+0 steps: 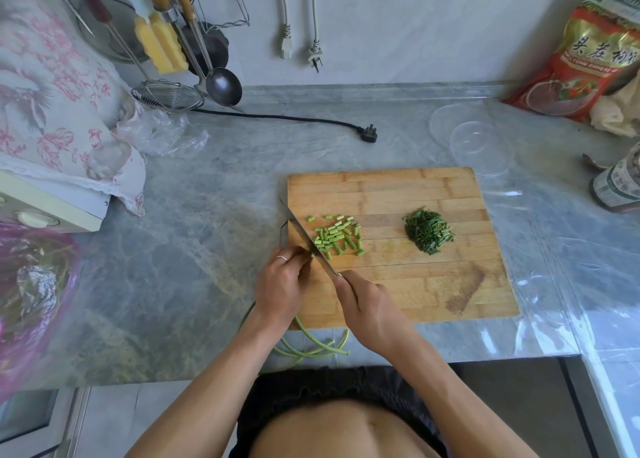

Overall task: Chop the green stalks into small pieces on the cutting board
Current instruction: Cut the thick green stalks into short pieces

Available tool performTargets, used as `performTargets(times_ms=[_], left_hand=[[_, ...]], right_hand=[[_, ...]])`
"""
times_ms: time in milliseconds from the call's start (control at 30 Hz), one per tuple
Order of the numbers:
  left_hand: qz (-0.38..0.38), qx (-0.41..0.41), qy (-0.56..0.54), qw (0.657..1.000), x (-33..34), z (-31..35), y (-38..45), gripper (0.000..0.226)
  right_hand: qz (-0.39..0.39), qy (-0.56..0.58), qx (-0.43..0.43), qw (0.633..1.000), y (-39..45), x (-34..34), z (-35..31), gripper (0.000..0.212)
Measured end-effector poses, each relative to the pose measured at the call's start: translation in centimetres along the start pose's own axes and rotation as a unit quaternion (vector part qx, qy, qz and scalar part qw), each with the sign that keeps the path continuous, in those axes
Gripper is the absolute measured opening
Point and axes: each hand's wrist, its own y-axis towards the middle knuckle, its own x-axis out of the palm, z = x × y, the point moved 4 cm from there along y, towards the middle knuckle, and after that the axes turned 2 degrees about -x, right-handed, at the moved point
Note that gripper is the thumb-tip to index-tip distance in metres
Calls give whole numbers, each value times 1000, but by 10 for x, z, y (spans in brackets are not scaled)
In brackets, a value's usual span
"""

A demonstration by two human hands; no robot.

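Head view, looking down on my two bare arms over a grey marbled table (214, 194).

Task items: wooden cutting board (415, 284) lying flat on the table. Pale green cut pieces (337, 237) scattered at its left part; a separate heap of dark green chopped leaves (429, 230) well apart to their right. Uncut green stalks (311, 348) run under my left hand (282, 284) and curve off the board's near edge onto the table.

Hands: left hand, with a ring, fingers curled and pinching the stalk ends at the board's left edge, just beside the blade. Right hand (370, 310) fingers wrapped round the handle of the knife (308, 239); the blade slants up-left, its edge on the board between my left fingertips and the cut pieces.

Surroundings: black power plug (369, 134) with its cord lying on the table beyond the board. Clear plastic bowl (479, 149) near the board's far right corner. Red food packet (585, 59) against the wall at the right; a jar (620, 184) at the right edge. Wire strainer (168, 95) and metal ladle (223, 85) hanging at the back left, with yellow sponges (161, 43) above. Floral cloth (59, 101) draped over an appliance at the left. Pink plastic bag (33, 284) at the near left. Two white plugs (301, 50) hanging on the wall.
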Motion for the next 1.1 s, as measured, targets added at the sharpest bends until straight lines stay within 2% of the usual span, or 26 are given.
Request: performTargets(times_ms=[100, 567, 800, 1100], left_hand=[[-3, 1, -6, 1000, 1, -2, -2, 29], [28, -48, -49, 997, 1, -4, -3, 17], [25, -62, -57, 996, 1, -3, -3, 26], [32, -55, -55, 996, 6, -6, -5, 12]], right_hand=[[1, -7, -7, 1000, 1, -1, -2, 35], [-8, -18, -5, 1000, 2, 3, -5, 28], [-7, -32, -9, 999, 3, 5, -4, 29], [-13, -58, 8, 998, 8, 13, -2, 32]])
